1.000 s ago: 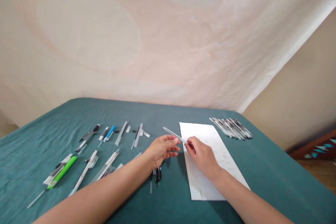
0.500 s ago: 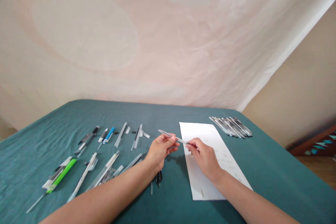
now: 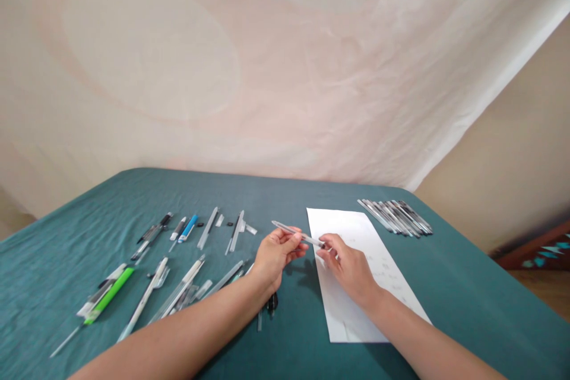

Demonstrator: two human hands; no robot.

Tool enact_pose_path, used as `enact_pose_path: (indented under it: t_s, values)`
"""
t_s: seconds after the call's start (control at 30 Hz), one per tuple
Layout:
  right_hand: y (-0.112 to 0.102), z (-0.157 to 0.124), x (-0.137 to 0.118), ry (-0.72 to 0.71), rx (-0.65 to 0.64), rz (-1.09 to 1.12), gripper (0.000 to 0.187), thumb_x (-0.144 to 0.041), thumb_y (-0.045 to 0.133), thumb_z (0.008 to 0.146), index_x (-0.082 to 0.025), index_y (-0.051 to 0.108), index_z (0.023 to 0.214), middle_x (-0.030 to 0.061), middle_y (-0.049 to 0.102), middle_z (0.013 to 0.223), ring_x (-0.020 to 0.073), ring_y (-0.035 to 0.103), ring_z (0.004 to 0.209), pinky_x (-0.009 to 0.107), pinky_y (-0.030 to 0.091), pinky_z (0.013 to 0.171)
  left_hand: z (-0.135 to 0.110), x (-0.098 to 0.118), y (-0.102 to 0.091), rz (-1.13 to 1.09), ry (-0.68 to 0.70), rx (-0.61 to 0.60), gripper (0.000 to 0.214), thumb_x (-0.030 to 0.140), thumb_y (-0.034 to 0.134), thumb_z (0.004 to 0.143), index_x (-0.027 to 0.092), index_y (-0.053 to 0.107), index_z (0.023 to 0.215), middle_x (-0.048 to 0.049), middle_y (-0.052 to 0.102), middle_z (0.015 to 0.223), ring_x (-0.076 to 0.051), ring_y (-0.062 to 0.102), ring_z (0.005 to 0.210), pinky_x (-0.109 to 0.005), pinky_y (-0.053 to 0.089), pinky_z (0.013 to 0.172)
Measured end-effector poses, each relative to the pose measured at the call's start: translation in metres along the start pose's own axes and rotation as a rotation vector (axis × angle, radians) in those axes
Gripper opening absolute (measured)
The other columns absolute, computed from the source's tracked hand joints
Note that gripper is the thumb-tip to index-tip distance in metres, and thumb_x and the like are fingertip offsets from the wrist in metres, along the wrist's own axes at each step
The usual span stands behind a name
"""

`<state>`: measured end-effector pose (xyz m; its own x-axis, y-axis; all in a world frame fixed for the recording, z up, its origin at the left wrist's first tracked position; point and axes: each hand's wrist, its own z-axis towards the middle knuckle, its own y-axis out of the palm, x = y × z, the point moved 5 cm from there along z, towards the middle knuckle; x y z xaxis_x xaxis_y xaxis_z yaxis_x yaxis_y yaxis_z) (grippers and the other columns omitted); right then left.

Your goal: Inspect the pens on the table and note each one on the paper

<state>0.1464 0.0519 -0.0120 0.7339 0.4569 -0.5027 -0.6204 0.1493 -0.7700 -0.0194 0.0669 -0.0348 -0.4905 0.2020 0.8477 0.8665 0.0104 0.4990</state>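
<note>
- Left hand (image 3: 272, 258) pinches pen (image 3: 313, 241); right hand (image 3: 351, 266) pinches its 4 o'clock end.
- Long axis points to 10.
- Open tablecloth (image 3: 276, 196) stretches toward 12's edge.

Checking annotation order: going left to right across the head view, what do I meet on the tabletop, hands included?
Green pen barrel → blue pen part → left hand → right hand → row of pens.

Slim translucent pen (image 3: 283, 227): held off the surface, slanting from far left to near right; near-right end dark.
</note>
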Motion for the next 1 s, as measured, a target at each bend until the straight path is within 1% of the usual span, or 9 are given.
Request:
enact_pose_path:
  t_s: [0.1, 0.2, 0.27, 0.37, 0.43, 0.53, 0.7, 0.83, 1.0]
  values:
    - [-0.0029, 0.0003, -0.0012, -0.005, 0.031, -0.036, 0.024, -0.043, 0.044, 0.093, -0.022, 0.057, 0.092, -0.0006, 0.066, 0.074, 0.013, 0.06, 0.06, 0.022, 0.039, 0.057, 0.0003, 0.0012, -0.0008, 0.002, 0.004, 0.005, 0.023, 0.02, 0.072, 0.075, 0.013, 0.059, 0.092, -0.0053, 0.068, 0.083, -0.012, 0.065, 0.067, -0.024, 0.053, 0.064]
    - [-0.0003, 0.0001, -0.0041, -0.04, -0.039, -0.017, 0.031, -0.038, 0.034, 0.097, -0.022, 0.056, 0.082, -0.001, 0.063, 0.067, 0.0129, 0.06, 0.061, 0.021, 0.039, 0.06, -0.0001, 0.0023, 0.0001, 0.005, 0.004, -0.014, 0.022, 0.019, 0.071, 0.076, 0.012, 0.059, 0.093, -0.0058, 0.068, 0.082, -0.013, 0.065, 0.067, -0.024, 0.053, 0.064]
    - [0.0005, 0.0, -0.0041, -0.032, -0.053, -0.001, 0.029, -0.038, 0.035, 0.097, -0.022, 0.056, 0.087, -0.0013, 0.065, 0.069, 0.0128, 0.06, 0.061, 0.022, 0.04, 0.061, -0.0006, 0.0031, 0.0004, 0.002, 0.01, -0.018, 0.021, 0.018, 0.071, 0.076, 0.012, 0.059, 0.093, -0.0057, 0.068, 0.082, -0.013, 0.065, 0.067, -0.024, 0.053, 0.065]
    - [-0.0016, 0.0, -0.0029, 0.0, 0.009, -0.025, 0.022, -0.04, 0.043, 0.093, -0.023, 0.056, 0.096, -0.0009, 0.067, 0.077, 0.0135, 0.06, 0.062, 0.022, 0.039, 0.059, -0.0014, 0.0033, -0.0002, 0.0, 0.01, -0.002, 0.02, 0.017, 0.069, 0.077, 0.012, 0.058, 0.093, -0.006, 0.067, 0.083, -0.013, 0.065, 0.067, -0.024, 0.053, 0.065]
    - [-0.0011, -0.0004, -0.0036, -0.012, 0.005, -0.033, 0.021, -0.038, 0.042, 0.094, -0.023, 0.056, 0.093, -0.0009, 0.066, 0.075, 0.0133, 0.06, 0.061, 0.022, 0.039, 0.059, -0.0018, 0.0031, 0.0001, 0.003, 0.004, -0.001, 0.02, 0.016, 0.068, 0.078, 0.012, 0.057, 0.094, -0.0065, 0.067, 0.084, -0.013, 0.065, 0.067, -0.024, 0.053, 0.065]
    - [0.0022, -0.0011, -0.0044, -0.038, -0.051, -0.003, 0.026, -0.036, 0.034, 0.097, -0.022, 0.055, 0.088, -0.0024, 0.063, 0.066, 0.0125, 0.059, 0.058, 0.021, 0.038, 0.059, -0.0023, 0.0035, 0.0014, 0.004, 0.01, -0.015, 0.02, 0.016, 0.068, 0.077, 0.012, 0.057, 0.094, -0.0067, 0.067, 0.084, -0.013, 0.065, 0.066, -0.024, 0.053, 0.064]
    - [0.0008, -0.0007, -0.002, -0.024, 0.018, -0.015, 0.02, -0.04, 0.045, 0.093, -0.023, 0.055, 0.096, -0.0014, 0.066, 0.076, 0.0129, 0.061, 0.06, 0.021, 0.038, 0.058, -0.0024, 0.0045, 0.0011, -0.002, 0.026, -0.007, 0.02, 0.015, 0.069, 0.077, 0.011, 0.057, 0.093, -0.0066, 0.067, 0.082, -0.013, 0.064, 0.065, -0.023, 0.053, 0.063]
    - [0.002, -0.0008, -0.004, -0.06, -0.038, -0.012, 0.025, -0.035, 0.036, 0.097, -0.022, 0.056, 0.088, -0.0029, 0.063, 0.066, 0.0117, 0.059, 0.058, 0.021, 0.038, 0.059, -0.0015, 0.0039, 0.0007, 0.0, 0.021, -0.015, 0.02, 0.015, 0.068, 0.077, 0.011, 0.058, 0.093, -0.0068, 0.067, 0.083, -0.012, 0.064, 0.065, -0.024, 0.053, 0.063]
    - [0.001, -0.0011, -0.0042, -0.071, -0.005, -0.057, 0.019, -0.037, 0.045, 0.093, -0.022, 0.057, 0.094, -0.002, 0.065, 0.073, 0.012, 0.059, 0.061, 0.022, 0.036, 0.059, -0.0009, 0.0039, -0.0003, -0.014, 0.013, 0.0, 0.019, 0.016, 0.068, 0.077, 0.011, 0.058, 0.093, -0.0065, 0.067, 0.08, -0.013, 0.065, 0.065, -0.023, 0.054, 0.063]
